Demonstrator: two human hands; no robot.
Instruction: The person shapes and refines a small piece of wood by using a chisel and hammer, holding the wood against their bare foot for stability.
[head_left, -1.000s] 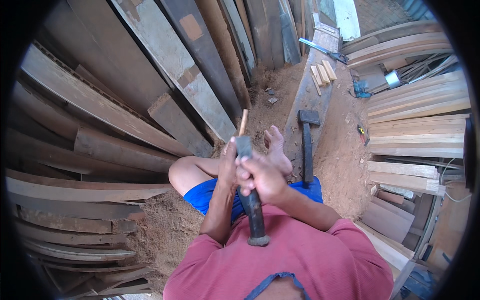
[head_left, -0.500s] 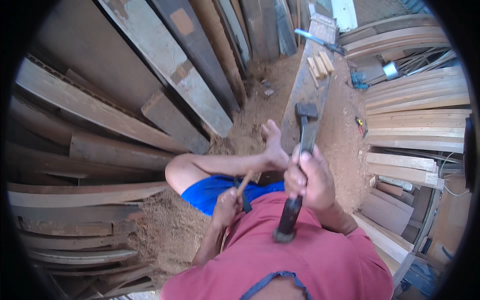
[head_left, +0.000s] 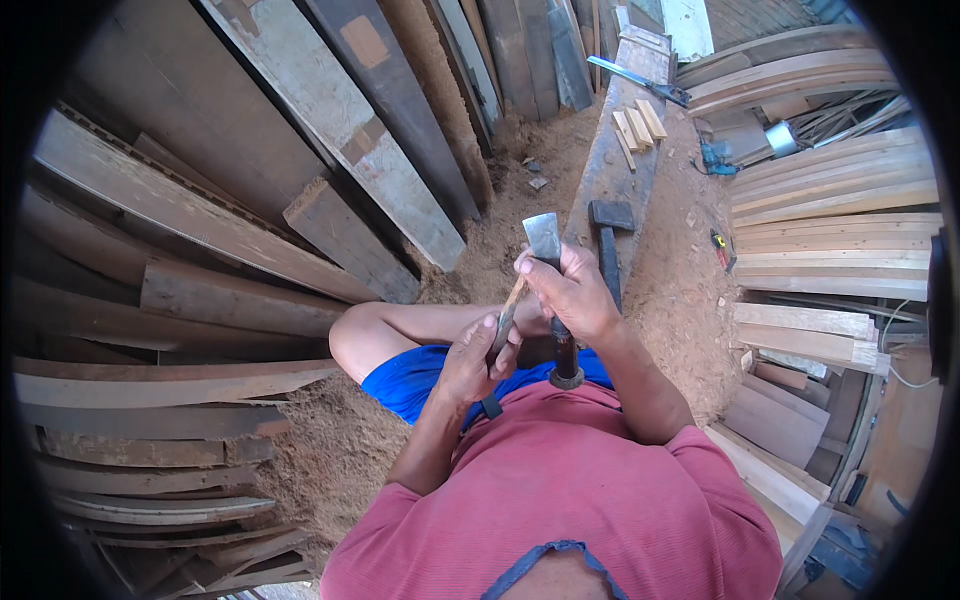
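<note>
My right hand (head_left: 580,295) is closed round a chisel (head_left: 543,238), its wide metal blade pointing up and away from me. The dark chisel handle (head_left: 564,358) hangs below the hand, over my lap. Close beside it, my left hand (head_left: 475,362) grips a thin wooden stick (head_left: 513,300), tilted up toward the right fingertips. Those fingertips are at the stick's upper end; whether they pinch it I cannot tell. Just past my right hand, a hammer (head_left: 612,215) with a dark block head rests on a long plank (head_left: 590,205).
Farther up the plank lie several small pale wood blocks (head_left: 632,128) and a handsaw (head_left: 640,80). Boards (head_left: 330,130) lean at the left, and stacked planks (head_left: 835,240) line the right. A power drill (head_left: 716,158) and a red-and-yellow tool (head_left: 720,250) lie on the right. Sawdust (head_left: 340,450) covers the floor.
My right hand has moved up and left with the chisel, so the blade now stands near the stick. My left hand has risen slightly toward it. The hammer stays on the plank.
</note>
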